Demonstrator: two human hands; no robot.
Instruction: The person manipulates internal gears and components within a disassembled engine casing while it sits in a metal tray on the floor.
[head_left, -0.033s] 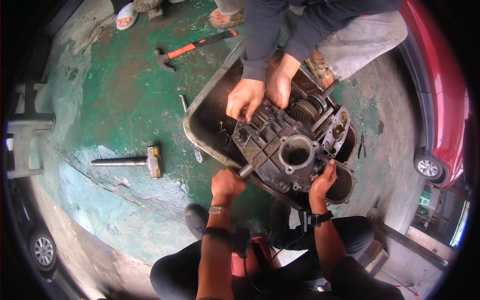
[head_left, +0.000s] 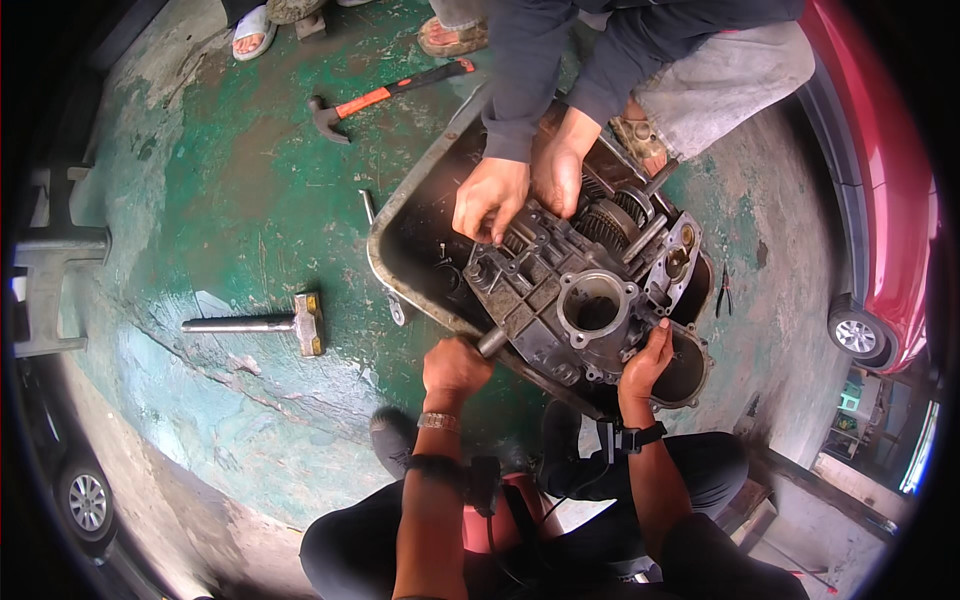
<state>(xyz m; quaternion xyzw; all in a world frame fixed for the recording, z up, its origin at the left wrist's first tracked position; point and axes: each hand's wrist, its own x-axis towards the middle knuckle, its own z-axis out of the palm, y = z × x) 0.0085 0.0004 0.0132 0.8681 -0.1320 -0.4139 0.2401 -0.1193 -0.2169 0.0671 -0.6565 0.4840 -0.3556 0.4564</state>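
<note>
A grey metal gearbox housing [head_left: 520, 315] with exposed gears [head_left: 608, 222] rests in a large worn metal tray [head_left: 385, 225]. My left hand [head_left: 455, 368] is closed in a fist round the near end of a short metal shaft [head_left: 492, 342] at the housing's left front. My right hand [head_left: 645, 368] grips the housing's right front edge, beside the round flanged opening [head_left: 592, 303]; its fingers point up along the metal. Across from me, another person's hands [head_left: 492, 200] work at the housing's far side, fingertips on the casing. What those fingers hold is hidden.
A sledgehammer [head_left: 308, 324] and a claw hammer [head_left: 375, 97] lie on the green floor to the left. Spanners [head_left: 398, 308] lie by the tray, pliers [head_left: 724, 290] to its right. A grey stool [head_left: 60, 250] stands far left, a red car [head_left: 880, 180] at the right.
</note>
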